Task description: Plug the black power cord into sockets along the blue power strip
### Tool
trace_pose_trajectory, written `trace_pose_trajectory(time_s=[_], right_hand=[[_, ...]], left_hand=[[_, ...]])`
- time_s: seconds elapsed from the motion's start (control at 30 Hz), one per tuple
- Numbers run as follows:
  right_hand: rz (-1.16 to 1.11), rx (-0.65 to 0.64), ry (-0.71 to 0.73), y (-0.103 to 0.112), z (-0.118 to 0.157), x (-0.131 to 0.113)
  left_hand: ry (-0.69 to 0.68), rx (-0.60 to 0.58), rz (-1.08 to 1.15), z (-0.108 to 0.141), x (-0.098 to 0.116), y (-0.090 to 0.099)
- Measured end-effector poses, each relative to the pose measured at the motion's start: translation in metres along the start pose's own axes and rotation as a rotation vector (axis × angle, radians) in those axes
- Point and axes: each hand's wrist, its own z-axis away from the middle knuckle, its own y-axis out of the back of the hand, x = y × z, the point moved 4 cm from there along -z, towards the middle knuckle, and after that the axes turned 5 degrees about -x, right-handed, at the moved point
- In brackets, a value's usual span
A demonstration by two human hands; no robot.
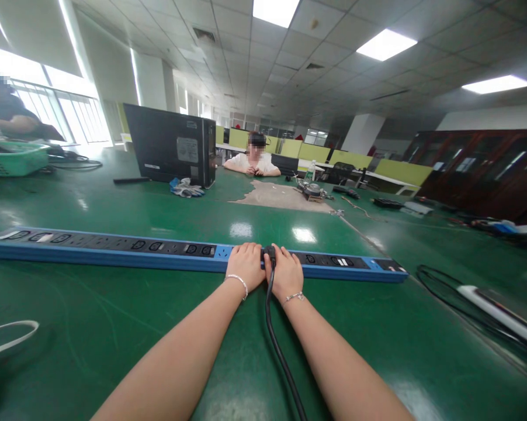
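Observation:
A long blue power strip with black socket sections lies across the green table. Near its middle, a black plug sits at the strip's face, its thick black cord running down toward me. Just left of the plug, my left hand is closed over the strip, fingers resting across its top. My right hand is closed against the plug from the right, with fingers over the strip. My hands partly hide the sockets there, and how deep the plug sits cannot be made out.
A black computer case stands beyond the strip, gloves beside it. A green basket is at left, a white loop nearer. Black cables and a white bar lie right. A person sits across; another is far left.

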Motion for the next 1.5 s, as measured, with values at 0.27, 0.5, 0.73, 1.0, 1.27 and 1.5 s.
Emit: trace_pose_trajectory(time_s=[0.27, 0.5, 0.73, 1.0, 1.27, 1.5], right_hand=[[0.071, -0.065, 0.129, 0.001, 0.011, 0.014], [0.060, -0.058, 0.138, -0.001, 0.010, 0.015], [0.065, -0.070, 0.150, 0.000, 0.010, 0.015], [0.034, -0.076, 0.223, 0.001, 0.010, 0.020], [0.052, -0.023, 0.230, -0.002, 0.012, 0.019], [0.055, -0.063, 0.208, 0.001, 0.011, 0.017]], left_hand=[[-0.070, -0.039, 0.033, 0.004, 0.004, 0.008], [-0.064, -0.040, 0.053, 0.000, 0.005, 0.007], [-0.056, -0.094, 0.095, -0.006, 0.007, 0.008], [-0.034, -0.108, 0.157, -0.006, 0.008, 0.011], [-0.046, -0.030, 0.147, -0.008, 0.013, 0.004], [0.159, 0.336, 0.406, -0.018, -0.013, 0.022]])
